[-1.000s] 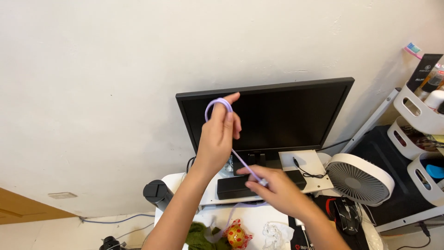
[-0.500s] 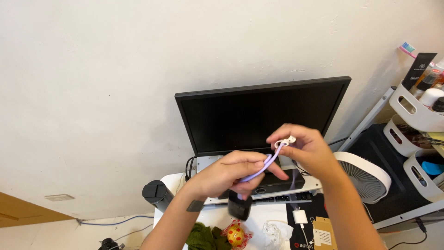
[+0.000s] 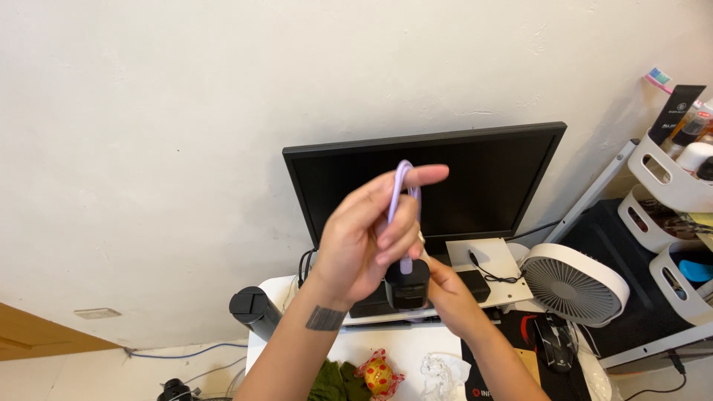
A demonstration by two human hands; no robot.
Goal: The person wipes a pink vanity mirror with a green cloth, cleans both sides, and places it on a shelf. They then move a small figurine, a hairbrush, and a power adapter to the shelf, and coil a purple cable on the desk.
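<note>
Left hand [image 3: 364, 241] is being held raised in front of the monitor [image 3: 445, 186], fingers curled. A lilac cable [image 3: 402, 194] is looping over its index finger and running down between the fingers; the grip is closing on that cable. The cable's lower end is meeting a black plug block [image 3: 407, 284], which is hanging just below the left palm.

Right hand [image 3: 449, 297] is sitting beneath and behind the block, largely hidden by it and by the left hand. Its fingers are touching the block's right side; how far its grip is closing I cannot tell.

The monitor is standing dark against a white wall [image 3: 186, 111]. Below it a black bar-shaped box [image 3: 471, 284] is lying on a white riser, with a thin black lead [image 3: 490, 276] resting on the pale board beside it. A white round fan [image 3: 575, 286] is standing to the right, tilted back. A black mouse [image 3: 555, 343] is lying near the fan's foot.

On the worktop [image 3: 401, 349], near the bottom edge: a red wrapper with yellow dots [image 3: 379, 375], green cloth [image 3: 330, 380] touching it on the left, and crumpled clear plastic [image 3: 440, 371] on the right. A black cylinder [image 3: 252, 308] is standing at the left corner.

At the far right a white tiered rack [image 3: 668, 186] is holding bottles and a tall black package bearing pale lettering; a pink-and-teal brush head is showing above it.
</note>
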